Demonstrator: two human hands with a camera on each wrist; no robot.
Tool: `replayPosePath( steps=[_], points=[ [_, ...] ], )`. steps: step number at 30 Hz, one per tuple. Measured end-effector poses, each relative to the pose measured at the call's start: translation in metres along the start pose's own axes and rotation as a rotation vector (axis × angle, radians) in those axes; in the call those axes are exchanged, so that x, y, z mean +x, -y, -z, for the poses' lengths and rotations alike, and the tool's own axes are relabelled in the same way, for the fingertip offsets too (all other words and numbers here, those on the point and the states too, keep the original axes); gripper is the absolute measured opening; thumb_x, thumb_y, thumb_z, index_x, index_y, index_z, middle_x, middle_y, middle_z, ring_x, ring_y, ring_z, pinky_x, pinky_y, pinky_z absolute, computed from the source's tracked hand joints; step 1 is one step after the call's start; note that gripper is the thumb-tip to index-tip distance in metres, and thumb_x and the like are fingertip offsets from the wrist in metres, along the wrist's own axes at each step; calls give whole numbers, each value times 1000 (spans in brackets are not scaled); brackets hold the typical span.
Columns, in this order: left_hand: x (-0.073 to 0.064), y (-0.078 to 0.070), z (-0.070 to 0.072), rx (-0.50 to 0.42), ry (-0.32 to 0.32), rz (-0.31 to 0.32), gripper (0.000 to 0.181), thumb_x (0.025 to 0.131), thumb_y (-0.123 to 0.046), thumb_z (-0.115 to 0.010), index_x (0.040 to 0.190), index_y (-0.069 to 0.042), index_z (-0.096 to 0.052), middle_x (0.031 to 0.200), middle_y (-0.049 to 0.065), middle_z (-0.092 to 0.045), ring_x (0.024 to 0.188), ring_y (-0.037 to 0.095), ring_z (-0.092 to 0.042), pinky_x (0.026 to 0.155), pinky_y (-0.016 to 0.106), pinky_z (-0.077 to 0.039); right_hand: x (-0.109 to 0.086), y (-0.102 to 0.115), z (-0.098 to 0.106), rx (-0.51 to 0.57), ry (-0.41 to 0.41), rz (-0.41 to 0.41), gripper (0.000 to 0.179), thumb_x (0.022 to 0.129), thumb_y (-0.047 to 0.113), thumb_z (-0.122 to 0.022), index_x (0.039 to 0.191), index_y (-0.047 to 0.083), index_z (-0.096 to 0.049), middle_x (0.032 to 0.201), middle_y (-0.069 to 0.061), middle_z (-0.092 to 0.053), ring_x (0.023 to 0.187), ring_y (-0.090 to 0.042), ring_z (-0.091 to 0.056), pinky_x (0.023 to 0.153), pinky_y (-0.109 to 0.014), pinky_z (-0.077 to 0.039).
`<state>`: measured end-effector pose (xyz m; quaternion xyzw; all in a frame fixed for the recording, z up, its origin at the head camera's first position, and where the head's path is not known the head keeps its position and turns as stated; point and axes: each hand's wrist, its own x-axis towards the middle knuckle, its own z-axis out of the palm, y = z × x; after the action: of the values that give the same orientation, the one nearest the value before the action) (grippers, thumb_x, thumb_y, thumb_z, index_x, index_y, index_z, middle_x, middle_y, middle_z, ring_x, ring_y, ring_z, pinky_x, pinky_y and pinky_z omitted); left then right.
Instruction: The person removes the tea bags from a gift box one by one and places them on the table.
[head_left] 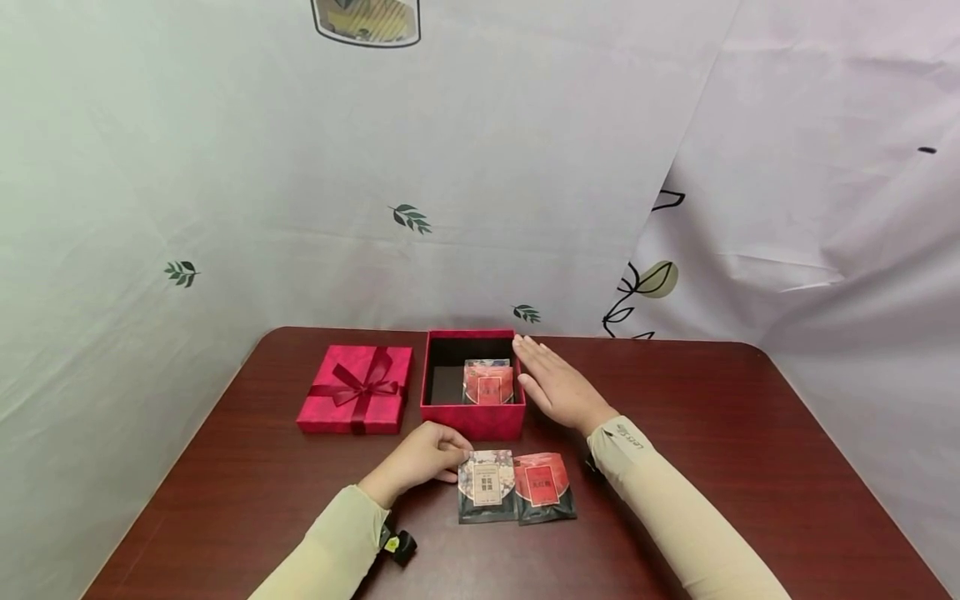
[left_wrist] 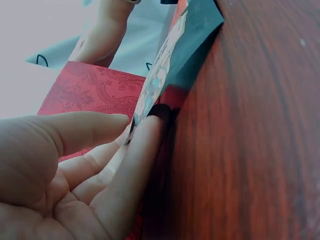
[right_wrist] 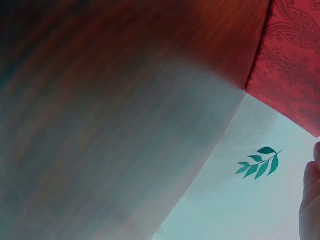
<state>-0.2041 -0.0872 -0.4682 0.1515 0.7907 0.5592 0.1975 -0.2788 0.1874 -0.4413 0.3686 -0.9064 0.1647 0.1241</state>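
Note:
My left hand (head_left: pixel 427 454) pinches the upper left corner of a floral tea packet (head_left: pixel 487 487) between thumb and fingers. In the left wrist view that floral packet (left_wrist: pixel 155 82) is seen edge-on, close over the wood, with the thumb on its printed face. Beside it on the table lies a red and black tea packet (head_left: pixel 543 486). Behind them stands an open red gift box (head_left: pixel 472 422), with a red packet (head_left: pixel 489 387) and a floral one partly hidden in its right side. My right hand (head_left: pixel 558 386), fingers straight, rests along the box's right wall.
The box's red lid (head_left: pixel 348 414), tied with a dark red ribbon bow, lies left of the box. A brown wooden table (head_left: pixel 697 417) carries everything. Pale printed cloth (head_left: pixel 480 167) hangs behind the table's far edge and at both sides.

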Motion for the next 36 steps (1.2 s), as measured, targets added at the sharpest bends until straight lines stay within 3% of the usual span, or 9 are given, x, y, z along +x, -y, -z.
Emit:
replayPosePath(
  steps=[8,14,28,36],
  points=[
    [-8,-14,-8,461,-127,-161,4,90,-5,-70,89,-5,-74,80,-1,-71,72,10,-65,66,28,-55,0,0,1,3,11,-16,59,105,23,-51,155,-2,-34,162,-17,-32,152,-31,-25,121,-47,-24],
    [-14,-22,-14,617,-164,-182,5,90,-10,-73,91,-6,-73,83,-2,-72,77,11,-69,70,31,-56,0,-1,0,9,1,-11,58,106,24,-49,154,-4,-35,162,-17,-32,151,-31,-26,121,-49,-25],
    [-20,-29,-18,685,-151,-191,5,89,-8,-71,91,-11,-74,80,-5,-71,76,9,-67,69,33,-55,-1,-2,0,23,4,-24,59,106,25,-50,156,-1,-33,163,-15,-32,152,-28,-25,121,-47,-25],
    [-20,-43,-12,632,-191,-195,4,92,-13,-73,95,-11,-74,84,-5,-71,78,9,-67,71,32,-56,-1,0,0,43,-8,-20,58,104,20,-55,154,-4,-37,162,-17,-33,151,-31,-27,120,-50,-26]
  ],
)
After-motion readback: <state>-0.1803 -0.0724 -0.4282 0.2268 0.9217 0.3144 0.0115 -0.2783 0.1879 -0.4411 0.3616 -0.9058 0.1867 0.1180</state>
